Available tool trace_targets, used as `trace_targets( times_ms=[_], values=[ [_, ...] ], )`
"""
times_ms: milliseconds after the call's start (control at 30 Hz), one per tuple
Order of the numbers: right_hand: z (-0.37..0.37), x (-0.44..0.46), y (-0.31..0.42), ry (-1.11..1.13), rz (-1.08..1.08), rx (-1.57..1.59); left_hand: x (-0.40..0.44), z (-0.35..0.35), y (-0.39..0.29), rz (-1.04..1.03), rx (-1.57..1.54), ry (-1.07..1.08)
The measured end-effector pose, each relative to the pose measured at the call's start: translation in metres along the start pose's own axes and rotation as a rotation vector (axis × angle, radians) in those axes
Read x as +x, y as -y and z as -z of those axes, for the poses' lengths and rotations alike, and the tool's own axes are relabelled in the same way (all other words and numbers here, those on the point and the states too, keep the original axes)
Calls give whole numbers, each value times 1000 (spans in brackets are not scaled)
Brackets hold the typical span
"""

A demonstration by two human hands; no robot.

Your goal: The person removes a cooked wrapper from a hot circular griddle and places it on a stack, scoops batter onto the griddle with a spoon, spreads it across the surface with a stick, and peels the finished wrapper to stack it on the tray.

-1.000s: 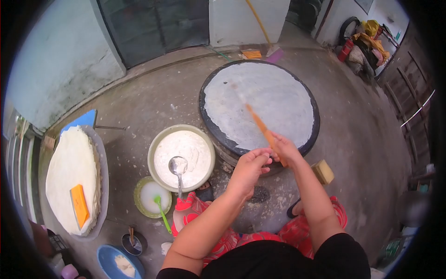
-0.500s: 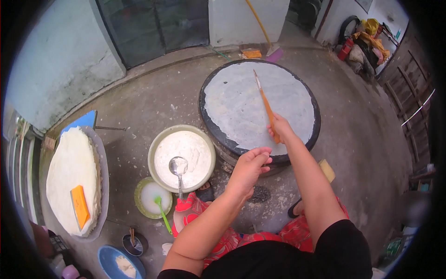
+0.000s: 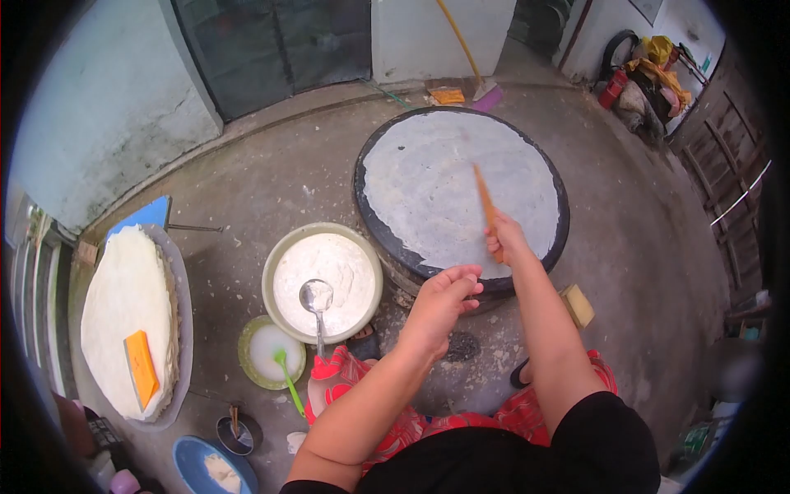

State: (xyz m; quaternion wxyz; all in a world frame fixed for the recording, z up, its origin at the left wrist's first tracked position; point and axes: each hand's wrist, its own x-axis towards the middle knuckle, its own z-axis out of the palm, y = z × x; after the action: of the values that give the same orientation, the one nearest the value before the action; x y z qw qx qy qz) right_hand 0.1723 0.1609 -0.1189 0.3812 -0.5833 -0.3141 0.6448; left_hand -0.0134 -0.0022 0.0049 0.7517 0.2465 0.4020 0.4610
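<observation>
My right hand (image 3: 506,239) is wrapped round the wooden handle of a long, thin spatula (image 3: 484,196), its far end smeared by motion. The spatula points away from me over a large round black griddle (image 3: 360,193), which is coated with a thin whitish sheet of batter (image 3: 436,177). Just off the griddle's near edge is my left hand (image 3: 448,300), fingers curled and thumb drawn in, with nothing visible in it. Left of the griddle stands a wide bowl of thick white batter (image 3: 337,267), with a metal ladle (image 3: 316,300) resting in it.
A green bowl of milky liquid (image 3: 265,350) holds a green spoon (image 3: 288,379). At far left, stacked pale sheets (image 3: 123,305) carry an orange scraper (image 3: 141,369). A blue basin (image 3: 193,465) and a small dark pot (image 3: 239,432) sit below. A yellow block (image 3: 578,306) lies right.
My right hand has moved slightly right and toward me, bringing the spatula's tip back across the sheet. The left hand stays almost in place.
</observation>
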Motion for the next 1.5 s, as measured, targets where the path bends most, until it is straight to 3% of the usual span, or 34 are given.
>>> trace_targets(
  times_ms=[67, 100, 267, 400, 500, 567, 600, 667, 767, 900, 1000, 1067, 1100, 1167, 1300, 1367, 1400, 1433, 1500],
  values=[
    [2, -11, 0, -248, 84, -74, -1, -1, 2, -1, 6, 10],
    [0, -13, -1, -248, 83, -75, -1, -1, 3, 0, 9, 23],
    [-38, -20, -3, 124, 84, -253, -1, -2, 4, -21, 3, 33],
    [-66, 2, -7, 116, 81, -332, -1, -1, 3, -31, -11, 25],
    [-82, 21, -3, 46, 84, -529, 2, 2, 4, -40, -15, 31],
    [-89, 46, -13, -96, 457, -1129, 3, 3, 4, -40, -20, 38],
    [-96, 44, -11, -92, 455, -1130, 2, 3, 3, -36, -20, 35],
    [-117, 31, -5, -131, 443, -1457, 3, 5, 3, -32, -21, 29],
    [-130, 20, -2, -133, 453, -1470, 3, 7, 3, -32, -38, 29],
    [-128, 19, -11, -135, 447, -1425, 2, 8, 1, -42, -47, 25],
    [-105, 20, -21, -109, 618, -1417, 0, 6, 1, -51, -46, 32],
    [-91, -3, -11, 88, 140, -637, -2, 5, 0, -54, -42, 34],
    [-78, -7, -10, 85, 142, -637, -3, 4, 0, -48, -40, 30],
    [-56, -14, -10, -10, -29, -30, -3, 5, 1, -43, -37, 28],
    [-46, -31, -33, -111, 180, -370, -4, 5, 2, -37, -27, 29],
    [-26, -29, -59, 292, 558, -561, -3, 4, 1, -26, -23, 40],
    [-32, -59, -35, 183, 143, -513, -2, 6, 2, -31, -33, 44],
    [-22, -61, -36, 170, 142, -508, -2, 7, 2, -35, -43, 46],
    [7, -60, -40, -254, 115, -74, -5, 4, 0, -32, -25, 28]
  ],
)
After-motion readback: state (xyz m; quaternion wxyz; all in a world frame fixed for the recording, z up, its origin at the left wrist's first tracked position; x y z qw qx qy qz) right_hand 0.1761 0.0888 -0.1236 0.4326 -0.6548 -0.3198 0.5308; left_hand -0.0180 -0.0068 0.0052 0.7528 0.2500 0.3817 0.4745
